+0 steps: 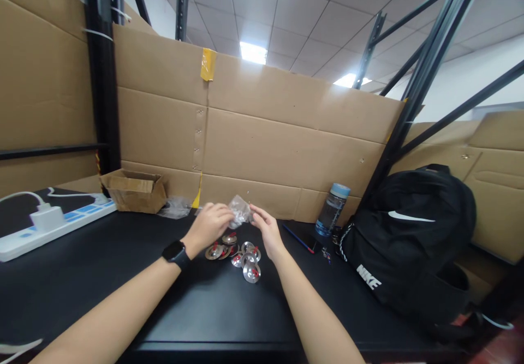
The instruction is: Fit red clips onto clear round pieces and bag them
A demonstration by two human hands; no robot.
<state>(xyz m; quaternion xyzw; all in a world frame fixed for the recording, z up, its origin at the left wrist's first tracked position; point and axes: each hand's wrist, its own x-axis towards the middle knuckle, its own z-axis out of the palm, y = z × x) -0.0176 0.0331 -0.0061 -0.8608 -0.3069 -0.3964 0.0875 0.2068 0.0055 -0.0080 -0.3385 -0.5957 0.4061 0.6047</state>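
Note:
Between my two hands is a small clear plastic bag (239,211), crinkled and shiny, held above the black table. My left hand (209,223), with a dark watch on its wrist, grips the bag's left side with curled fingers. On the other side, the fingertips of my right hand (265,227) pinch its right edge. What the bag contains, if anything, I cannot make out. Just below and nearer to me lie several small metal finger cymbals (251,271) with red loops, loosely heaped and partly overlapping.
An open cardboard box (137,192) stands at the back left beside more clear plastic (176,208). A white power strip (77,219) runs along the left. Rightward are a blue pen (298,237), a water bottle (331,211), keys (326,255) and a black backpack (409,244). Cardboard walls (286,145) the back.

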